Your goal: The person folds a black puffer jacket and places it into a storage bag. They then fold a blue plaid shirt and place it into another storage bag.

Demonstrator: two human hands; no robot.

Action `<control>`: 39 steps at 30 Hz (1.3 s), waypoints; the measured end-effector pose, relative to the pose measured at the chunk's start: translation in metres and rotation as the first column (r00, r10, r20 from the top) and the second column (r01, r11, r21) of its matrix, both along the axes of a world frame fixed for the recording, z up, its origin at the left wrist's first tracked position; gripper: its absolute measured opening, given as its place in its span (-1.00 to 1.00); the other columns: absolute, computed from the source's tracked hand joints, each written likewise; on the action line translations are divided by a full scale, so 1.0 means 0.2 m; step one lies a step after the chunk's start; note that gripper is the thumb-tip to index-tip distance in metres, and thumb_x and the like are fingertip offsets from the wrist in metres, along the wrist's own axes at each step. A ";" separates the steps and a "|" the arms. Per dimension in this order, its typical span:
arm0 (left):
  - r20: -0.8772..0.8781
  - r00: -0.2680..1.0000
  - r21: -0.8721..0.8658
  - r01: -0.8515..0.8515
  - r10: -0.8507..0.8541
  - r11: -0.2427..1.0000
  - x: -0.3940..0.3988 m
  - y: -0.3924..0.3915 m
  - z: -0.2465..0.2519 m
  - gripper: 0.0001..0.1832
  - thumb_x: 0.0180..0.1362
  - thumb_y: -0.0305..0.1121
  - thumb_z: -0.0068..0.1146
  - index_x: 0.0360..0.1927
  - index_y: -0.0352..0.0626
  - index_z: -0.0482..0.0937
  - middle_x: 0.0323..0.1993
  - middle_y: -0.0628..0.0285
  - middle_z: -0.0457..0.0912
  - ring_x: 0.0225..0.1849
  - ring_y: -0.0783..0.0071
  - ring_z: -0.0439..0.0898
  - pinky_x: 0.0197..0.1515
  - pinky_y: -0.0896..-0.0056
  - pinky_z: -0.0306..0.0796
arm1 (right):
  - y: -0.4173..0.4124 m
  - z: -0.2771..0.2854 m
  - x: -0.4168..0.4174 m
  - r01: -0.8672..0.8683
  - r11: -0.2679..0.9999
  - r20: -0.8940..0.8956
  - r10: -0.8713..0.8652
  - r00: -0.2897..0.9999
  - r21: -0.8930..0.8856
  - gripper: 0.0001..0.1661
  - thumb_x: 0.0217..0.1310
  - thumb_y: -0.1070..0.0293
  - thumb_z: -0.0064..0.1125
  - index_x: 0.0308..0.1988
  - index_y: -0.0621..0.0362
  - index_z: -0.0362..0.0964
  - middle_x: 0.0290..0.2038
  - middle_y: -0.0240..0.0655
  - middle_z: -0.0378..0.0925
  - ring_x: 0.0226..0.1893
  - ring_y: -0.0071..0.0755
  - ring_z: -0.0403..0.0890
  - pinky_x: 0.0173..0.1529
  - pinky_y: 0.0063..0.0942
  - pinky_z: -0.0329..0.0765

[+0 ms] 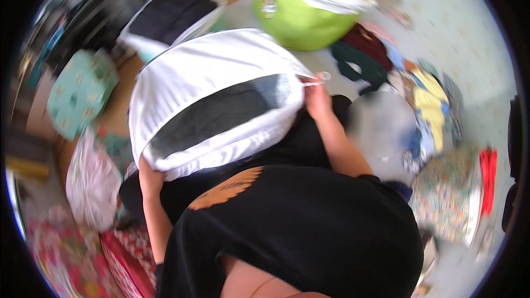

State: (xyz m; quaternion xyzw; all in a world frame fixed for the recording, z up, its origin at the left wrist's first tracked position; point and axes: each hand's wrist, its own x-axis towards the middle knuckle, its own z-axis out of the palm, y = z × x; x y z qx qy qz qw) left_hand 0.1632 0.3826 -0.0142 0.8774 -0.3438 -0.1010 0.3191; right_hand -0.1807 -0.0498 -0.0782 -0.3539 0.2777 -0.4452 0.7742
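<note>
A white fabric storage bag [215,56] with a wide mouth rests across my lap, tilted toward me. Dark grey folded cloth [215,111] lies inside it. My right hand [316,97] pinches the bag's right rim, where a white drawstring [312,84] and a small clear ring or cord stopper [326,76] show. At the near left corner, my left hand [151,176] holds the rim, its fingers mostly hidden by the white fabric.
Ahead stand another white-lined bin with black cloth [172,14] and a lime green bag [304,20]. Piled clothes [428,99] lie on the right floor beside a blurred pale round thing [383,122]. Leftward are a green patterned bundle [80,91] and a tied plastic bag [93,182].
</note>
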 end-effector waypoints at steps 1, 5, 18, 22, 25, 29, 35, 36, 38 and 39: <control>-0.105 0.994 -0.338 -0.053 0.018 0.940 0.17 0.09 -0.34 -0.34 0.04 -0.56 0.18 0.27 -0.35 0.30 0.10 -0.02 0.54 0.16 0.08 0.51 0.19 0.23 0.37 | -0.02 -0.03 0.03 0.076 0.995 0.021 -0.077 0.997 0.066 -0.31 0.39 -0.24 -0.03 0.02 0.22 0.48 -0.07 -0.25 0.62 0.00 -0.33 0.58 0.14 -0.35 0.45; -0.738 0.658 -0.447 -0.309 -0.151 0.840 0.10 -0.03 -0.29 -0.53 0.37 -0.46 -0.04 0.33 -0.27 0.28 0.23 0.14 0.44 0.22 0.32 0.45 0.24 0.28 0.34 | -0.02 -0.03 -0.01 0.131 0.982 -0.148 -0.111 0.983 0.135 -0.18 0.28 -0.41 -0.04 0.11 0.12 0.41 -0.02 -0.19 0.58 -0.08 -0.28 0.56 0.07 -0.32 0.43; 0.038 0.980 -0.010 -0.195 0.196 0.981 0.43 -0.38 -0.33 -0.15 0.03 -0.20 0.39 0.35 -0.31 0.25 0.18 -0.15 0.45 0.18 0.00 0.49 0.26 0.07 0.34 | 0.04 -0.11 -0.01 -0.251 0.945 -0.512 0.111 0.852 -0.212 -0.43 -0.04 0.52 0.19 0.08 0.24 0.43 -0.12 -0.31 0.58 -0.09 -0.38 0.54 0.01 -0.42 0.46; 0.505 0.849 0.149 -0.266 0.159 0.952 0.35 -0.46 -0.12 -0.11 -0.03 -0.30 0.34 0.40 -0.19 0.18 0.15 -0.17 0.42 0.15 -0.25 0.44 0.26 -0.04 0.33 | 0.14 -0.10 -0.05 -0.409 0.880 -0.628 0.179 0.757 -0.242 -0.38 -0.05 0.53 0.18 0.12 0.28 0.38 -0.13 -0.30 0.57 -0.09 -0.37 0.54 0.03 -0.45 0.44; 0.422 0.901 0.218 -0.206 0.098 0.954 0.50 -0.55 -0.04 -0.23 -0.05 -0.35 0.29 0.32 -0.17 0.32 0.13 -0.11 0.45 0.14 -0.25 0.46 0.20 -0.04 0.38 | 0.18 -0.05 -0.03 -0.510 0.836 -0.761 0.193 0.619 -0.202 -0.37 -0.05 0.53 0.18 0.12 0.27 0.38 -0.12 -0.27 0.58 -0.09 -0.34 0.55 0.04 -0.43 0.45; 0.268 0.963 -0.050 -0.015 0.028 0.999 0.61 -0.66 -0.17 -0.47 -0.04 -0.46 0.17 0.11 -0.21 0.53 0.02 -0.10 0.60 0.08 -0.10 0.55 0.13 0.10 0.44 | 0.16 -0.14 -0.02 -0.446 0.825 -0.861 -0.094 0.500 -0.348 -0.23 0.05 0.51 0.14 0.30 0.26 0.18 0.05 -0.12 0.51 0.05 -0.19 0.55 0.18 -0.34 0.42; 0.086 0.996 -0.198 -0.019 0.037 0.980 0.34 -0.76 -0.05 -0.54 0.00 -0.41 0.24 0.00 -0.23 0.40 -0.11 -0.20 0.59 -0.08 -0.21 0.59 -0.03 0.00 0.48 | 0.46 0.28 0.36 -0.525 0.115 -0.426 -0.739 0.522 -0.843 -0.33 0.03 0.37 0.27 0.19 0.14 0.32 0.12 0.05 0.39 0.11 0.14 0.44 0.17 -0.12 0.41; 0.114 0.990 -0.218 -0.051 0.078 0.975 0.31 -0.77 -0.05 -0.52 -0.01 -0.41 0.26 -0.01 -0.22 0.36 -0.10 -0.19 0.56 -0.11 -0.23 0.59 -0.07 -0.02 0.48 | 0.51 0.28 0.46 -0.670 0.200 -0.653 -0.533 0.538 -0.715 -0.35 0.05 0.34 0.28 0.17 0.14 0.34 0.13 0.05 0.40 0.09 0.12 0.46 0.14 -0.14 0.43; 0.156 0.981 -0.268 -0.069 0.114 0.961 0.26 -0.78 -0.03 -0.50 -0.02 -0.42 0.29 -0.03 -0.21 0.29 -0.07 -0.17 0.50 -0.19 -0.27 0.58 -0.14 -0.06 0.48 | 0.62 0.25 0.68 -0.864 0.168 -0.879 -0.139 0.456 -0.474 -0.35 0.09 0.30 0.30 0.18 0.16 0.34 0.15 0.07 0.39 0.09 0.11 0.48 0.14 -0.17 0.46; 0.149 0.981 -0.298 -0.074 0.124 0.952 0.23 -0.79 0.00 -0.51 -0.01 -0.42 0.28 -0.04 -0.22 0.29 -0.08 -0.17 0.50 -0.21 -0.27 0.58 -0.17 -0.07 0.48 | 0.68 0.20 0.78 -0.914 0.095 -0.918 0.004 0.397 -0.395 -0.33 0.11 0.28 0.30 0.20 0.19 0.32 0.16 0.09 0.38 0.10 0.12 0.48 0.15 -0.17 0.46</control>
